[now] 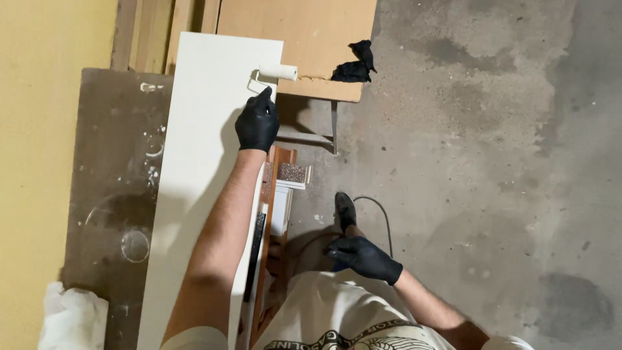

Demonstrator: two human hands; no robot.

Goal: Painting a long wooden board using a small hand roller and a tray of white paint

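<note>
My left hand, in a black glove, grips the handle of a small paint roller. The white roller head lies at the far right corner of a long white board that runs away from me. My left arm stretches out over this board. My right hand, also in a black glove, rests low against my waist with the fingers loosely spread and nothing clearly in it.
The white board lies on a dark, paint-spotted surface beside a yellow wall. A brown board with a black rag lies beyond. Stacked panels, my shoe, a cable and a white bag are nearby.
</note>
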